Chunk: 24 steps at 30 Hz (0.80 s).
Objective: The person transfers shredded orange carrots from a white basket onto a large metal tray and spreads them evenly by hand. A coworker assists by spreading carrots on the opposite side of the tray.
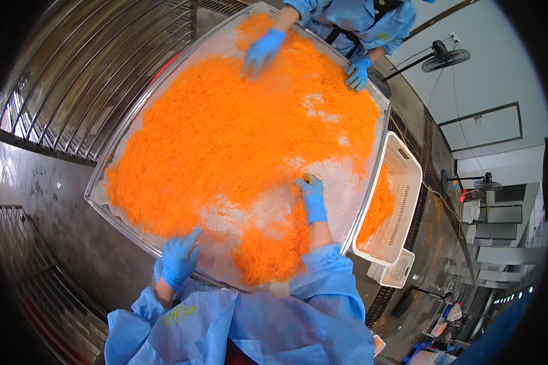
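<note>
A wide mesh tray (340, 189) in a metal frame lies before me, spread with orange shreds (201, 137) that look like shredded carrot. My right hand (312, 198), in a blue glove, reaches over the tray's near right part, fingers bent down beside a smaller mound of shreds (271, 253). Something small and brownish shows at its fingertips; whether it is gripped is unclear. My left hand (180, 258), also gloved in blue, is at the near left rim, fingers apart and holding nothing.
Across the tray, a co-worker's gloved hand (264, 52) is blurred over the shreds; the other hand (358, 74) is by the rim. A white plastic crate (404, 191) with shreds stands right, metal racks (100, 68) left. A fan (445, 59) is at the upper right.
</note>
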Available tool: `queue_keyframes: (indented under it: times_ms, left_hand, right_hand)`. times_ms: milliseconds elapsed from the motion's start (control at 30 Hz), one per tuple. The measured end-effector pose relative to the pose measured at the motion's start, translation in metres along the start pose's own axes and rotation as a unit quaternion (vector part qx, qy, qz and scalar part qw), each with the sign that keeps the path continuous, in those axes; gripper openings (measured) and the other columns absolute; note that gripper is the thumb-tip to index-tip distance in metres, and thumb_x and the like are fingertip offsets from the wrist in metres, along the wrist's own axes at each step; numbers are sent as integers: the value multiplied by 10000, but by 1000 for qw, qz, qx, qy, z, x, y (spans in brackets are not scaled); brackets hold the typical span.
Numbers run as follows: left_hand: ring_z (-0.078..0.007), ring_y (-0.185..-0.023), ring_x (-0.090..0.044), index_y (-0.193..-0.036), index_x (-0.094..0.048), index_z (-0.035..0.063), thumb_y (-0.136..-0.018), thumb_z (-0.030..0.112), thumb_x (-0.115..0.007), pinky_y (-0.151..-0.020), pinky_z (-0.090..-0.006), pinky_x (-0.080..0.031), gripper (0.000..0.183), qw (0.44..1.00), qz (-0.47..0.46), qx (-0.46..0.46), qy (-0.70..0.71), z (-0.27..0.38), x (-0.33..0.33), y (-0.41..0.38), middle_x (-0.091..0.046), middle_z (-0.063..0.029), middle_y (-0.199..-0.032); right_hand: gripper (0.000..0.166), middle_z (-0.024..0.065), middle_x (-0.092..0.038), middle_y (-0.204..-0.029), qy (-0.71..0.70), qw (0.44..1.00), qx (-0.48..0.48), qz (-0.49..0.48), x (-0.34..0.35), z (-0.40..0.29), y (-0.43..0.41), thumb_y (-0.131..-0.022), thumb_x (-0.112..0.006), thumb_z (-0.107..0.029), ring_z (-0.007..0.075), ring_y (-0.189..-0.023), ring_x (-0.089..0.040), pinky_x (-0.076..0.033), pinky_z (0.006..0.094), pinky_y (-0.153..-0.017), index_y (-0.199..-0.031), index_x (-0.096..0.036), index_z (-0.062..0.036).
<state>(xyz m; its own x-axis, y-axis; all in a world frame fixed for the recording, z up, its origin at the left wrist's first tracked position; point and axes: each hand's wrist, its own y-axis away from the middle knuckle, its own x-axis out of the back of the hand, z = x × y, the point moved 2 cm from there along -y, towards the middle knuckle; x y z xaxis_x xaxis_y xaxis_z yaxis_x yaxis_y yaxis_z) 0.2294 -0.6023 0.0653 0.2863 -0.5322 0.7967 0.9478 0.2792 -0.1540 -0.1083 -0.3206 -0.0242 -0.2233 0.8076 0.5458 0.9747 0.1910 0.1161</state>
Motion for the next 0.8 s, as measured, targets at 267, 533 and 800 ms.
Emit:
queue_keyframes:
  times_ms: [267, 533, 800]
  left_hand:
    - [-293, -736, -577, -1206, -633, 149, -758, 141, -699, -661, -406, -460, 453, 1000, 10, 26, -7, 2, 6, 7, -583, -78, -767]
    - [-292, -740, -575, -1192, -635, 137, -761, 163, -693, -678, -404, -460, 436, 998, -18, 49, 34, -3, 4, 5, -596, -82, -791]
    - [-302, -721, -568, -1220, -615, 139, -766, 176, -680, -644, -418, -443, 461, 998, -38, 37, 18, -5, 0, 6, -600, -86, -789]
  right_hand:
    - [234, 41, -668, -859, -268, 962, 3, -62, 24, -95, 0, -868, -661, -109, 107, -675, -606, -497, 246, -559, -1091, -663, -40]
    - [199, 67, -685, -846, -300, 953, -35, -16, 38, -86, -16, -837, -658, -84, 113, -646, -609, -501, 275, -569, -1032, -688, -55]
    - [360, 147, -675, -986, 306, 949, 57, -54, 34, -95, -50, -796, -707, -227, 254, -888, -645, -522, 373, -780, -1119, -674, -73]
